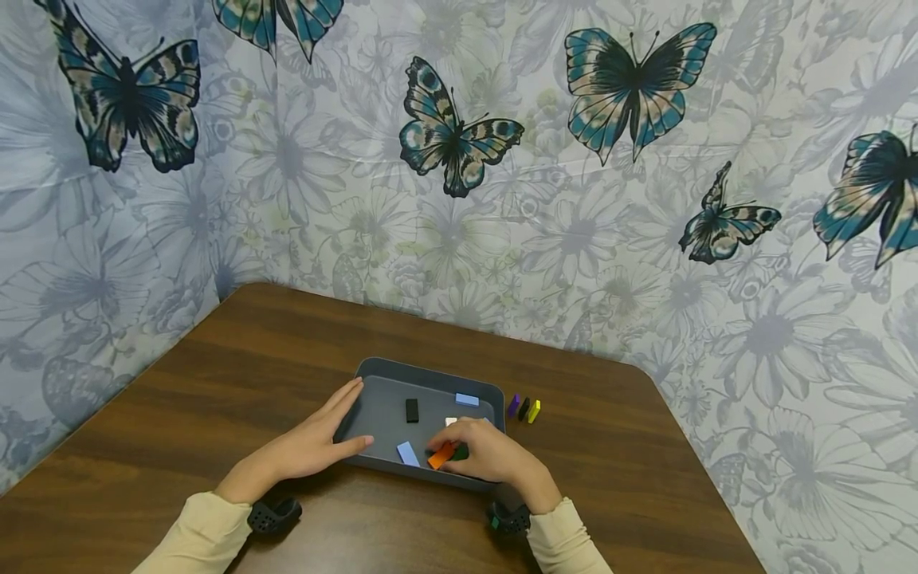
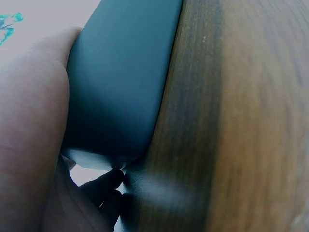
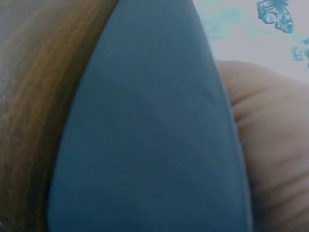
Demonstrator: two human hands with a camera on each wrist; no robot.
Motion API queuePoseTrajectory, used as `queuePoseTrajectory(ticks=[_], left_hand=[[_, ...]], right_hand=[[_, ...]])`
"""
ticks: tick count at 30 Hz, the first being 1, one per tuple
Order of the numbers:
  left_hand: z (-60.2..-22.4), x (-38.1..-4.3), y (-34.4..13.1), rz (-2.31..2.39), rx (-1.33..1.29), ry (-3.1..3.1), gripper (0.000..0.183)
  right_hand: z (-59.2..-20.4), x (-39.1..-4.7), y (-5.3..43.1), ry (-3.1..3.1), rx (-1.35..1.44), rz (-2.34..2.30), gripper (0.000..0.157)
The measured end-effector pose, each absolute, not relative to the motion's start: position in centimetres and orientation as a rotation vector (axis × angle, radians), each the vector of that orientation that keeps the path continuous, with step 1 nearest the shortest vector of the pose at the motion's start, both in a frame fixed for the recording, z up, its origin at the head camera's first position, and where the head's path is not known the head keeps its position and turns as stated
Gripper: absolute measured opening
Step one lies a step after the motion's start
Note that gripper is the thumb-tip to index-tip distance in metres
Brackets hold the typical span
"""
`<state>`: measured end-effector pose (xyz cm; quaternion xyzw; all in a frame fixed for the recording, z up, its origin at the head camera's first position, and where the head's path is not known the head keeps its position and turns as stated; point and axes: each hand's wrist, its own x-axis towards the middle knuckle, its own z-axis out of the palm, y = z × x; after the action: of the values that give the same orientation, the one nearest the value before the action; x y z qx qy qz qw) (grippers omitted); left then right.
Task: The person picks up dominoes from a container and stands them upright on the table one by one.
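A shallow grey tray [image 1: 383, 399] sits on the table in the head view. My left hand [image 1: 304, 448] rests at its left end, fingers extended along the rim and thumb over the near corner. The left wrist view has this hand [image 2: 31, 140] against the tray's outer wall [image 2: 123, 77]. Over the tray's near right part, my right hand [image 1: 495, 456] pinches an orange block [image 1: 441, 455] between thumb and fingers. A dark green block [image 1: 460, 452] shows right beside it, partly covered by the hand. In the right wrist view, the tray wall [image 3: 145, 125] hides the fingers.
Inside the tray lie a black block [image 1: 412, 410], a light blue block [image 1: 408, 454] near the front, another blue block [image 1: 467, 399] at the back, and a partly hidden white block [image 1: 450, 421]. Purple [image 1: 513, 406], dark [image 1: 524, 409] and yellow [image 1: 534, 411] blocks stand right of the tray.
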<state>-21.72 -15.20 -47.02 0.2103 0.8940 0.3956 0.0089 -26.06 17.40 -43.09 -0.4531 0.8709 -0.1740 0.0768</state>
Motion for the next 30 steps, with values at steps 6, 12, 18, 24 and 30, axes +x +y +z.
queuePoseTrajectory(ticks=[6, 12, 18, 24, 30], left_hand=[[-47.11, -21.74, -15.22, 1.24, 0.664, 2.796, 0.098], [-47.15, -21.78, -15.22, 1.242, 0.669, 2.793, 0.098], [-47.08, -21.77, -15.2, 1.245, 0.668, 2.79, 0.098], [-47.18, -21.75, -15.19, 1.249, 0.67, 2.788, 0.098], [-47.28, -21.76, -15.18, 1.252, 0.673, 2.795, 0.098]], right_hand=[[-43.27, -26.14, 17.34, 2.621, -1.387, -0.514, 0.024], [-43.37, -26.34, 17.36, 2.641, -1.47, -0.527, 0.021], [-43.1, -26.31, 17.44, 2.639, -1.459, -0.613, 0.018], [-42.75, -26.32, 17.64, 2.637, -1.448, -0.653, 0.022], [-42.64, -26.62, 17.98, 2.65, -1.471, -0.667, 0.022]])
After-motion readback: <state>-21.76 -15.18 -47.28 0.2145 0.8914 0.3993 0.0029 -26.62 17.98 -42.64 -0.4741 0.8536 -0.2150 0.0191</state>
